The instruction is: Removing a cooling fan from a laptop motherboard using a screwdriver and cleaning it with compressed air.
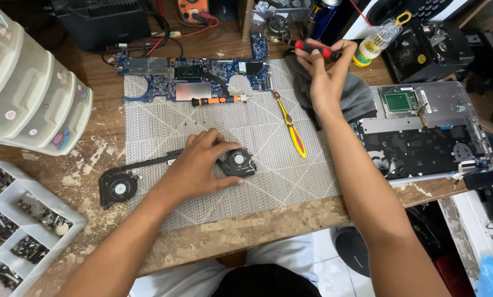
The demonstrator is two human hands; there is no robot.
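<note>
We press our left hand [200, 165] flat, fingers spread, on the middle of the dual-fan cooling assembly [175, 170], which seems to pin it to the grey mat [257, 137] so it cannot slide; one fan [117, 188] sits just left of this hand, half off the mat on the wooden table [92, 159], the other fan [238, 162] just beside our fingertips on the right; its long axis runs left to right, tilted slightly, the left end nearer to us; our right hand [326, 74] is raised well beyond the left, fingers closed around a red-handled screwdriver [312, 49], held crosswise with its handle pointing right; below that hand lies a grey cloth [356, 96]; between our hands rests a yellow pry tool [291, 129]; beyond the left hand lie an orange screwdriver [216, 100] and the blue motherboard [191, 74]; right of our right forearm the open laptop base [428, 129] waits
</note>
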